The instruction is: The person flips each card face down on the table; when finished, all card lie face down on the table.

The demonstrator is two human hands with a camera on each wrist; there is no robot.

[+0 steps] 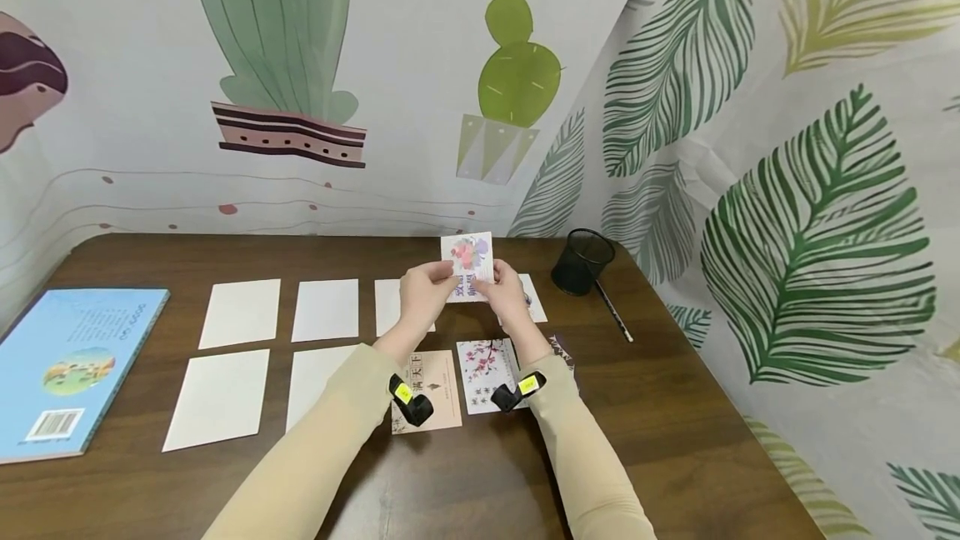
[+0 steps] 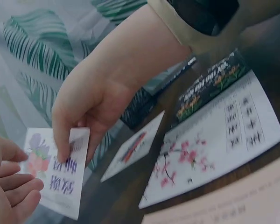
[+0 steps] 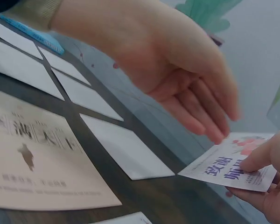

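Note:
Up off the table, a small greeting card with pink and purple flowers and purple writing is pinched between the thumb and fingers of my right hand. My left hand is at the card's other side; in the right wrist view its fingers are fairly straight, with the tips by the card's edge. Below the hands lie a tan printed card and a plum-blossom card. My right wrist partly hides a dark card. Another printed card lies behind the right hand.
Several blank white cards lie in two rows left of the hands. A light-blue book rests at the far left. At the back right, a black mesh pen holder stands, a dark pencil beside it. A patterned cloth hangs behind the table.

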